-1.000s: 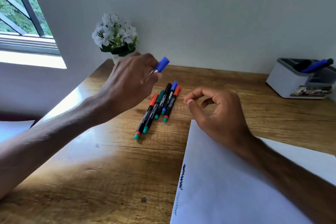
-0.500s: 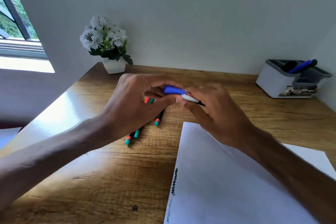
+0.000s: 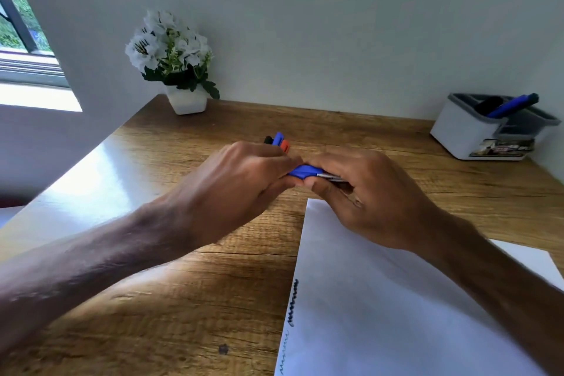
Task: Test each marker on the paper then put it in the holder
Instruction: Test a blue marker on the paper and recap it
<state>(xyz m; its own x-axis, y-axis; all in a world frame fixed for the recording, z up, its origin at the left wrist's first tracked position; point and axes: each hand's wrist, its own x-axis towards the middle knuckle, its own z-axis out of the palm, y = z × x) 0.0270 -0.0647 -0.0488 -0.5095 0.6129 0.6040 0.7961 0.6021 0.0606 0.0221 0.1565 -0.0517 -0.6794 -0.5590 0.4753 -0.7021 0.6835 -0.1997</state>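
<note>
The paper [image 3: 381, 314] lies nearest on the bench [image 3: 183, 299]. Along its left side it carries two short test scribbles [image 3: 293, 302], one dark and one very faint, with much white room beside them. Just above the far corner of the paper the two hands meet in the air. The left hand [image 3: 241, 189] has its fingers curled around the blue cap [image 3: 302, 171] of the blue marker [image 3: 331, 177]. The right hand [image 3: 372, 198] pinches the pale barrel between thumb and fingers. The tip is hidden. I judge that the step in hand is to pull the cap off before the test. To do it well, the pull should go straight along the marker, with a small twist if the cap sticks. It should also be short, so that the tip does not jump and stain the fingers or the bench. The left hand should hold on to the cap, because it is needed again before the marker goes away. Behind the left hand the ends of the waiting markers [image 3: 279, 142] show on the bench. Far to the right, well apart, stands the holder [image 3: 464, 131] with two markers already inside, and a flower pot [image 3: 186, 99] stands far left.
</note>
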